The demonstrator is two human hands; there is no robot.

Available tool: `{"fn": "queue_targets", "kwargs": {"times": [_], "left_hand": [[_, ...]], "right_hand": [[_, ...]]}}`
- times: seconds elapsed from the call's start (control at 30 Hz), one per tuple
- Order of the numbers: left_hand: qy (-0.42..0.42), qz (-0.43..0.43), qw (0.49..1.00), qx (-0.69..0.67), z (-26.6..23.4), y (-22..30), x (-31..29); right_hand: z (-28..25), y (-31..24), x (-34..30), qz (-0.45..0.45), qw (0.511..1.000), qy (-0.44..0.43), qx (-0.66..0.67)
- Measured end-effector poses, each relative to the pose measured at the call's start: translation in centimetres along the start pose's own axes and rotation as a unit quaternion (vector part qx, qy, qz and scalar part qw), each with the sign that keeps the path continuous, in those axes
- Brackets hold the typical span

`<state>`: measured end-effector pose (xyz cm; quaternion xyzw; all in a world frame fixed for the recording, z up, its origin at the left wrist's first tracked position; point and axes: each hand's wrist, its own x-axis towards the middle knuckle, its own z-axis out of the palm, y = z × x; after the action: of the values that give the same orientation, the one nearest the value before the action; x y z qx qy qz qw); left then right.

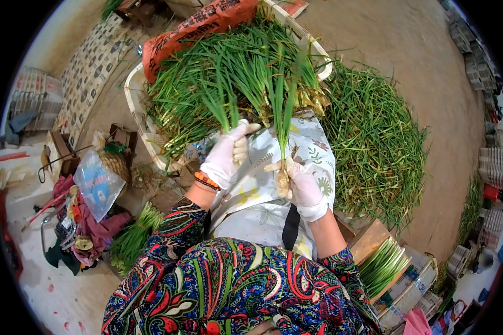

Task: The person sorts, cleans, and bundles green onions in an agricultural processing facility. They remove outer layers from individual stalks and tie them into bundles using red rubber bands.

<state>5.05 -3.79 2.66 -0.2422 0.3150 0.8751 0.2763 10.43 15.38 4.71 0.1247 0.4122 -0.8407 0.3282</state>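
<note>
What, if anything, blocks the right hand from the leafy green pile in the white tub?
Nothing visible blocks the right hand from the leafy green pile; the orange sack lies at its far-left edge.

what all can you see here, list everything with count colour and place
basket: one, white, upper middle
piled stalks: too many to count, green, in the basket
sack: one, orange, across the basket's far left edge
leaf heap: one, green, floor right of the basket
left-side stalks: uncounted, green, lower left
stalk bundle: one, green and white, lower right
plastic bag: one, clear with blue, left
apron: one, white with leaf print, centre
patterned top: one, multicoloured, lower middle
left hand: one, white-gloved, gripping stalks
right hand: one, white-gloved, gripping stalks
</note>
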Motion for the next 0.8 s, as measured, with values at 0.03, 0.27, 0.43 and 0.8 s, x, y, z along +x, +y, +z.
{"fn": "queue_targets", "kwargs": {"times": [0.03,0.27,0.43,0.8], "left_hand": [[-0.022,-0.046,0.998,-0.029,-0.1,-0.3,0.3],[-0.061,-0.064,0.995,0.052,2.2,-0.7,0.8],[-0.012,-0.014,0.991,0.132,3.3,-0.7,-0.3],[-0.003,-0.022,0.995,-0.097,3.5,-1.0,1.6]], "right_hand": [[0.5,-0.1,-0.2,0.002,1.0,-0.011,-0.001],[0.1,0.0,-1.3,0.046,0.973,-0.011,-0.228],[0.9,-1.2,1.4,-0.009,0.962,0.098,-0.255],[0.2,-1.3,0.6,-0.131,0.981,0.121,-0.083]]}}
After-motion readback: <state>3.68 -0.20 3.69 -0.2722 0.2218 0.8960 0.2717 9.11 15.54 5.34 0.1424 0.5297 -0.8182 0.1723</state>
